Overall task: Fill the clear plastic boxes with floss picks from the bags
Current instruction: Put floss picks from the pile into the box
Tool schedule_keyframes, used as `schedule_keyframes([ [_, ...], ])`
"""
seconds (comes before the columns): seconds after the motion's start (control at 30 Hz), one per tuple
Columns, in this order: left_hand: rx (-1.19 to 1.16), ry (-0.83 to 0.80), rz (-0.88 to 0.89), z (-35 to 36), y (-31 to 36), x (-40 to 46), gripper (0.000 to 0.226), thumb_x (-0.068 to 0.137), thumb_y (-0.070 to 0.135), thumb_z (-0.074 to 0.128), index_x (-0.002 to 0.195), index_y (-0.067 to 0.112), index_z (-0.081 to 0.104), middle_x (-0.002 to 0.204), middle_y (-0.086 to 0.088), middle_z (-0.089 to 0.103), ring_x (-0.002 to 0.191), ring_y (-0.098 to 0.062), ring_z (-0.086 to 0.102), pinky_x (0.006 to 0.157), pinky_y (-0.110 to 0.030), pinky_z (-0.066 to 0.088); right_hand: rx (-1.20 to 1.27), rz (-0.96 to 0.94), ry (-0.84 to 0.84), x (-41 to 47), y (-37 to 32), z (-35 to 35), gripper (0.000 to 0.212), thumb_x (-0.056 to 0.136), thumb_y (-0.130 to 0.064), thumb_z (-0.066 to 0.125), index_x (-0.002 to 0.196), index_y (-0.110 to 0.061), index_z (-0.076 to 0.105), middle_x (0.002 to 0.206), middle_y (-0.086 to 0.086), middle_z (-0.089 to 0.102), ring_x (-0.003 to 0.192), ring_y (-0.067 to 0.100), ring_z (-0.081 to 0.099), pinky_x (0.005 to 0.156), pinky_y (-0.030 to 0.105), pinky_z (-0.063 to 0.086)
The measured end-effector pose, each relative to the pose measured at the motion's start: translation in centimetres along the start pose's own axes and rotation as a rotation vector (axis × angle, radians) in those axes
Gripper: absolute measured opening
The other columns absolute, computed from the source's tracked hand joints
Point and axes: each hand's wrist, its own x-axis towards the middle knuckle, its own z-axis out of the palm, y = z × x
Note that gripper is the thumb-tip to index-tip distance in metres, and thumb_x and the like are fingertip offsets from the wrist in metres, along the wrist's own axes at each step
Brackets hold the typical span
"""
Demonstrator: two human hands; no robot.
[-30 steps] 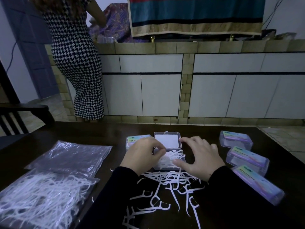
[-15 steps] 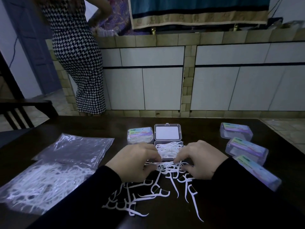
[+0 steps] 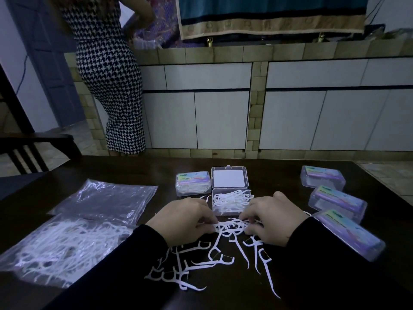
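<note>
An open clear plastic box [image 3: 230, 201] lies mid-table, partly filled with white floss picks, its lid flipped back. Just in front of it, my left hand [image 3: 183, 217] and my right hand [image 3: 273, 218] pinch a small bunch of floss picks [image 3: 230, 227] between their fingertips. More loose floss picks [image 3: 210, 260] are scattered on the dark table toward me. A closed, filled box [image 3: 193, 183] sits left of the open one. A bag of floss picks [image 3: 60, 247] lies at the left.
A flat clear bag [image 3: 105, 198] lies behind the full bag. Three closed labelled boxes [image 3: 337, 199] line the right side. A person in a checked dress [image 3: 109, 70] stands at the tiled counter beyond the table. A chair [image 3: 26, 148] stands at far left.
Both hands have drawn back from the open box toward me and come together on a bunch of loose picks in front of it. The camera tilted down slightly.
</note>
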Motion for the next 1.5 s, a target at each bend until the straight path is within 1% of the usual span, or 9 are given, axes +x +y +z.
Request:
schedule_keyframes([
  [0.13,0.033,0.042,0.010,0.4,0.2,0.0,0.020,0.094,0.040,0.050,0.107,0.032,0.063,0.106,0.013,0.060,0.098,-0.007,0.057,0.080,-0.027,0.048,0.006,0.016,0.054,-0.1,-0.2,0.2,0.021,0.092,-0.046,0.057,0.109,-0.035,0.062,0.107,-0.013,0.059,0.102,0.011,0.052,0.095,0.036,0.030],
  [0.4,0.072,0.059,0.002,0.9,0.6,0.2,0.026,0.099,0.037,0.043,0.119,0.028,0.058,0.115,0.009,0.056,0.106,-0.013,0.054,0.081,-0.028,0.044,-0.002,0.020,0.043,-0.2,-0.4,0.1,0.026,0.097,-0.039,0.051,0.121,-0.033,0.057,0.112,-0.009,0.060,0.105,0.014,0.053,0.098,0.038,0.026],
  [0.63,0.101,0.133,-0.029,1.5,0.1,0.3,0.024,0.100,0.029,0.041,0.118,0.024,0.055,0.115,0.006,0.056,0.108,-0.015,0.052,0.081,-0.029,0.044,-0.003,0.025,0.102,-0.3,0.1,-0.1,0.017,0.097,-0.040,0.050,0.107,-0.035,0.063,0.108,-0.013,0.059,0.102,0.011,0.047,0.094,0.037,0.026],
  [0.83,0.102,0.404,0.015,1.6,-0.4,0.3,0.014,0.086,0.025,0.051,0.089,0.020,0.063,0.084,0.007,0.063,0.075,-0.017,0.061,0.054,-0.030,0.049,-0.003,0.058,0.252,-0.6,1.0,-1.2,0.021,0.096,-0.044,0.050,0.112,-0.038,0.063,0.110,-0.018,0.056,0.095,0.005,0.036,0.095,0.034,0.024],
  [1.13,0.010,0.576,-0.171,2.1,-0.9,0.6,0.026,0.091,0.037,0.038,0.088,0.020,0.057,0.087,0.007,0.060,0.079,-0.016,0.056,0.060,-0.034,0.050,-0.049,0.182,0.418,-0.1,1.7,-1.2,0.029,0.099,-0.042,0.044,0.123,-0.041,0.059,0.108,-0.014,0.055,0.104,0.010,0.043,0.093,0.034,0.025],
  [1.27,-0.045,0.647,-0.244,2.3,-0.5,1.0,0.008,0.093,0.026,0.054,0.090,0.020,0.057,0.085,0.007,0.059,0.077,-0.016,0.055,0.060,-0.032,0.049,-0.077,0.145,0.607,1.1,1.4,-0.5,0.012,0.083,-0.033,0.072,0.095,-0.032,0.075,0.083,-0.007,0.062,0.080,0.017,0.052,0.071,0.033,0.016],
  [1.33,-0.111,0.663,-0.281,2.3,0.0,1.3,0.007,0.094,0.025,0.054,0.094,0.020,0.058,0.088,0.007,0.059,0.079,-0.015,0.055,0.062,-0.030,0.047,-0.067,0.145,0.655,1.9,1.3,0.0,0.014,0.069,-0.028,0.084,0.080,-0.029,0.076,0.070,-0.006,0.059,0.068,0.018,0.053,0.071,0.035,0.024],
  [1.4,-0.167,0.675,-0.303,2.4,0.5,1.6,0.012,0.096,0.027,0.051,0.099,0.019,0.059,0.091,0.006,0.060,0.082,-0.014,0.054,0.064,-0.027,0.045,-0.055,0.110,0.636,2.6,0.9,0.8,0.017,0.065,-0.027,0.087,0.079,-0.029,0.076,0.070,-0.006,0.060,0.068,0.019,0.054,0.071,0.038,0.036],
  [1.5,-0.180,0.680,-0.297,2.8,0.7,1.8,0.010,0.096,0.027,0.050,0.097,0.020,0.057,0.089,0.009,0.057,0.080,-0.012,0.052,0.062,-0.023,0.038,-0.054,0.079,0.573,3.3,0.3,1.3,0.016,0.075,-0.031,0.080,0.090,-0.030,0.076,0.079,-0.007,0.067,0.077,0.018,0.055,0.076,0.041,0.036],
])
